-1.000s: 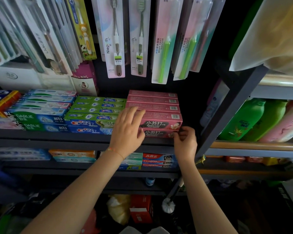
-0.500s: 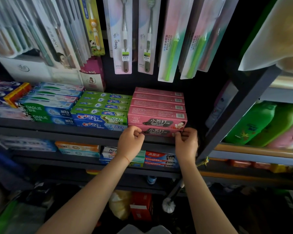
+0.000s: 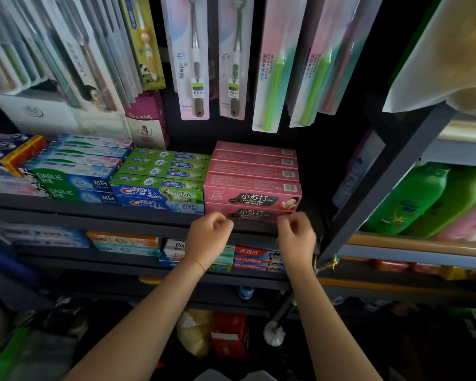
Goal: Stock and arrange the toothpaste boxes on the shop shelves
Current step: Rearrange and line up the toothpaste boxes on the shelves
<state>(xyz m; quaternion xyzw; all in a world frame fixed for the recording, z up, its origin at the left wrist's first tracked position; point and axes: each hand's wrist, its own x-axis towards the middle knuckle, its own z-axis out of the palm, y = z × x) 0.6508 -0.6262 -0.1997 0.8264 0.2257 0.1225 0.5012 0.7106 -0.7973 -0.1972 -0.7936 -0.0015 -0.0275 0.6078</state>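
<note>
Nearest the camera, two bare forearms rise from 6 o'clock toward the middle of the view. The left hand (image 3: 208,237) has its fingers curled in, fingertips at the lower left corner of the bottom pink toothpaste box (image 3: 254,214); whether they pinch the box or only meet its front edge I cannot tell. The right hand (image 3: 296,236) is curled the same way at that box's lower right corner, and its hold is equally unclear. That box lies flat at the front of the dark shelf (image 3: 138,220), under the rest of the pink toothpaste stack (image 3: 254,171), which is just above centre. Touching the stack at 9 o'clock are green and blue Crest boxes (image 3: 160,185), then Darlie boxes (image 3: 72,180) further left. Green bottles (image 3: 421,199) stand at 3 o'clock beyond a slanted post. Farthest, at 12 o'clock, packaged toothbrushes (image 3: 234,56) hang over the boxes.
</note>
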